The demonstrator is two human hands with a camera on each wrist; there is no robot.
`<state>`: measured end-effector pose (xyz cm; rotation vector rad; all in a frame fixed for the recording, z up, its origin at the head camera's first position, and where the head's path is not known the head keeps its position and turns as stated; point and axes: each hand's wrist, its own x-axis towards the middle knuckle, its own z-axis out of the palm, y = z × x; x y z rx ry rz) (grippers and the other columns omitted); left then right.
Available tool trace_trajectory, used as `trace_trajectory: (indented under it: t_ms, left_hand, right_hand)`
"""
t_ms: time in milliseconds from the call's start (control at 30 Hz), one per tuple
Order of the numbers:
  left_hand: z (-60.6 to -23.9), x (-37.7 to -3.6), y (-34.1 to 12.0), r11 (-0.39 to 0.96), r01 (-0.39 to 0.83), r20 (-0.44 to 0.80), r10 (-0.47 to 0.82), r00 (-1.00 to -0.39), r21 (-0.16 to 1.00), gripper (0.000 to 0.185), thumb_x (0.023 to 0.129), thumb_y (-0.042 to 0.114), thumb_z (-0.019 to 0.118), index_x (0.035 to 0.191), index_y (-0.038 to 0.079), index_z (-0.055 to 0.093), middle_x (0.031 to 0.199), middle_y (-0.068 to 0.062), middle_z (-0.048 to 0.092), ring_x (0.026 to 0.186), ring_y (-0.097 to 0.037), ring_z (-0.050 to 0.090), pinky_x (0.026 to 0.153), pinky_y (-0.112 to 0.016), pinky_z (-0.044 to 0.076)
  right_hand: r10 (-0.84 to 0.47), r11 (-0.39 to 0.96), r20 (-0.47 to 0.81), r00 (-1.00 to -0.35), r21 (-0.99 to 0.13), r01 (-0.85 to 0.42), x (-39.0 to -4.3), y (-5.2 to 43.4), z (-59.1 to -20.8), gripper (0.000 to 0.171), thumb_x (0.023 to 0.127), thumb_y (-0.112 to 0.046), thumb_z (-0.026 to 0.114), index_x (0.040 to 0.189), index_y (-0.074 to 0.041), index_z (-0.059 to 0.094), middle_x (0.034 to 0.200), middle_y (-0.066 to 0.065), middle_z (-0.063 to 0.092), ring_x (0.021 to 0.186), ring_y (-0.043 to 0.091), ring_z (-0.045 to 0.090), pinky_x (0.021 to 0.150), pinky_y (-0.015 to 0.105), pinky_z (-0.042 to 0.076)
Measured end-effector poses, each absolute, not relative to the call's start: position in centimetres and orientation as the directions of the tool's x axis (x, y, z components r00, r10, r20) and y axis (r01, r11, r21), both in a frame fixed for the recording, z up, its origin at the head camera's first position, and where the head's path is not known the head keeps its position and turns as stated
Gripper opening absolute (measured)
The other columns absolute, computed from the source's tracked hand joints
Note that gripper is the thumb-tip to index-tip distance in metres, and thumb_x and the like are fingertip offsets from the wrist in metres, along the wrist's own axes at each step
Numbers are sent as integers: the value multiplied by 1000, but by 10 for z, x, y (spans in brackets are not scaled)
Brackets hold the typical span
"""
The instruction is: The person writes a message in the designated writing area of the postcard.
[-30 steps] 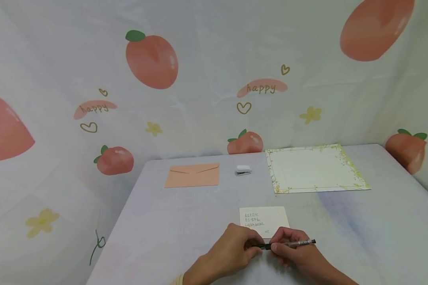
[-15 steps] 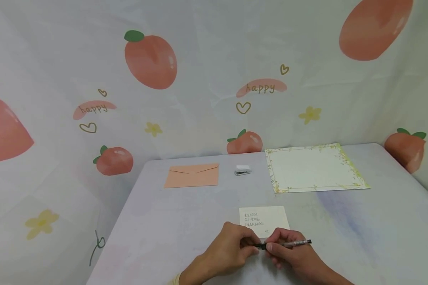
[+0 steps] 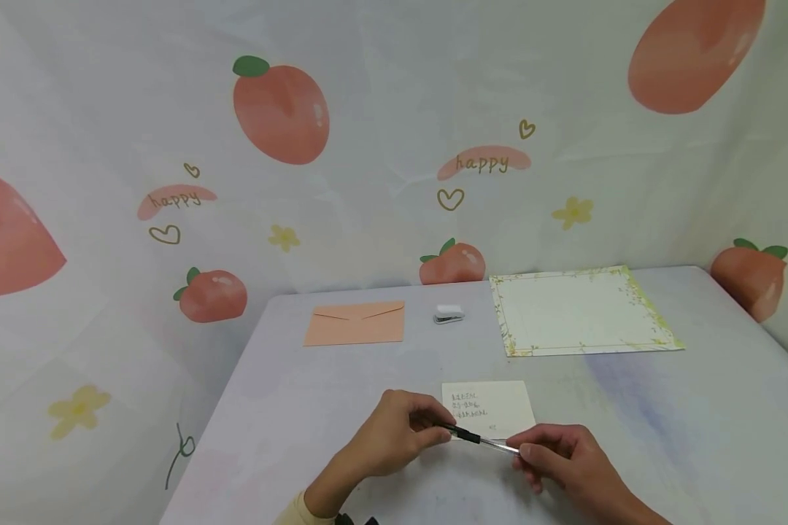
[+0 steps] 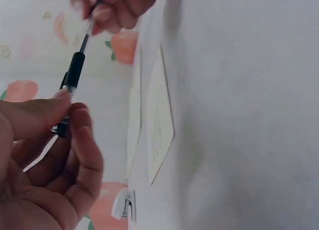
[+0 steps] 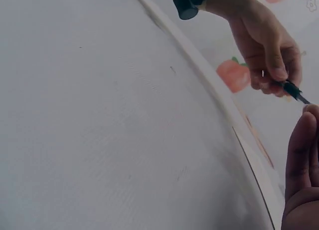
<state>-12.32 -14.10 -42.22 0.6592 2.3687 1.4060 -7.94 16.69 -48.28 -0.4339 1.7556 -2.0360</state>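
A pen (image 3: 468, 435) with a black section and a clear barrel spans both hands above the table. My left hand (image 3: 394, 432) pinches its black end between thumb and fingers. The clear barrel's other end is pinched by my right hand (image 3: 574, 461), whose fingers hide the tip of that end. In the left wrist view, the black section (image 4: 76, 69) has a clip at its side and stands clear of the thumb. A small cream card (image 3: 502, 401) with handwriting lies just behind the hands, partly overlapped by the left fingers.
Toward the back of the table (image 3: 315, 401) lie an orange envelope (image 3: 357, 324) at left, a small white stapler (image 3: 448, 313) in the middle and a large sheet with a floral border (image 3: 584, 313) at right. A peach-printed cloth (image 3: 368, 182) hangs behind.
The hands have moved apart: left hand to the left and upward, right hand to the right. More of the pen shows between them, and its end no longer sticks out past the right hand.
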Motion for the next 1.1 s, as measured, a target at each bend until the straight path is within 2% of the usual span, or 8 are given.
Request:
trace_trajectory:
  t_ms: [133, 267, 500, 633, 733, 800, 933, 1100]
  left_hand:
    - [-423, -129, -139, 339, 193, 7, 481, -877, 921, 12, 95, 8, 84, 107, 10, 83, 98, 2, 82, 82, -5, 75, 75, -18, 61]
    - [-429, -133, -128, 257, 147, 25, 424, -905, 955, 23, 94, 7, 84, 117, 3, 82, 100, -5, 82, 85, -6, 77, 77, -18, 61]
    - [-438, -133, -107, 169, 101, 26, 399, -917, 980, 33, 96, 5, 82, 127, -3, 78, 101, -8, 82, 93, -36, 81, 77, -18, 63]
    - [-438, -132, -100, 157, 108, 34, 414, -910, 982, 33, 95, 3, 82, 127, -5, 77, 101, -10, 82, 89, -19, 81, 77, -17, 63]
    - [-438, -132, -97, 152, 130, 53, 431, -901, 980, 34, 95, 2, 82, 127, -6, 77, 103, -12, 82, 88, -4, 77, 79, -16, 62]
    - [-438, -131, -96, 152, 146, 66, 436, -898, 978, 34, 95, 3, 82, 127, -6, 77, 104, -13, 82, 89, -1, 76, 81, -17, 63]
    - [-436, -128, -101, 156, 167, 85, 432, -898, 974, 35, 96, 5, 82, 130, -2, 76, 110, -17, 82, 96, -8, 80, 86, -20, 65]
    - [-429, -125, -118, 133, 217, 133, 465, -875, 967, 41, 96, 7, 83, 136, 3, 73, 126, -23, 78, 112, -29, 81, 96, -29, 66]
  right_hand:
    - [-527, -107, -10, -850, -991, 78, -76, 168, -485, 28, 111, -4, 58, 127, 16, 70, 99, 0, 83, 77, 9, 73, 75, 29, 65]
    - [-554, -95, -50, -831, -988, 122, -73, 164, -489, 32, 111, -7, 60, 127, 19, 67, 100, 0, 84, 80, 9, 75, 79, 30, 66]
    - [-574, -102, -28, -818, -989, 106, -71, 150, -493, 28, 112, -8, 59, 122, 15, 71, 90, -6, 80, 75, 7, 74, 75, 34, 66]
    - [-525, -52, -22, -851, -997, 59, -73, 143, -493, 26, 110, -8, 62, 120, 15, 70, 88, -5, 79, 71, 9, 72, 70, 35, 65]
    - [-484, -6, -64, -873, -997, 77, -75, 140, -491, 28, 110, -12, 65, 122, 12, 71, 89, -3, 80, 70, 11, 72, 68, 34, 65]
    - [-478, 6, -75, -875, -997, 82, -77, 139, -489, 29, 110, -13, 66, 122, 12, 71, 88, -2, 79, 69, 12, 72, 68, 34, 64]
    - [-480, 38, -79, -874, -997, 69, -79, 143, -481, 29, 109, -15, 67, 120, 11, 72, 84, -3, 77, 68, 12, 71, 67, 33, 63]
    - [-437, 102, -75, -896, -994, 33, -83, 156, -470, 28, 107, -16, 71, 118, 9, 74, 85, -3, 76, 70, 12, 72, 67, 31, 62]
